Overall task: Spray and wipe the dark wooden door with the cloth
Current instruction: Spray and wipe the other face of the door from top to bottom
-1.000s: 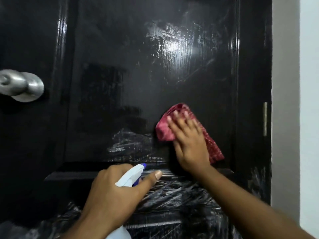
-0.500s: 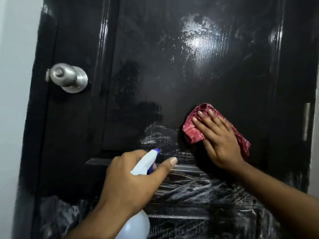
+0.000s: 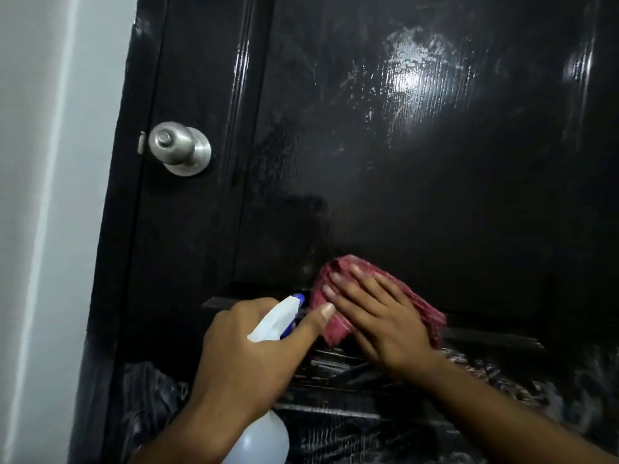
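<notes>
Your right hand pressed the red cloth flat-fingered against the dark door; at its nine o'clock, your left hand gripped the spray bottle.

Light: dim, indoor | Glare: bright hotspot upper right on glossy door, streaks along panel edges | Blur: cloth, right hand soft | Distortion: door edge bows at left

Left grip curls closed, thumb outstretched; right grip lies flat, fingers straight, both forearms extended.
</notes>
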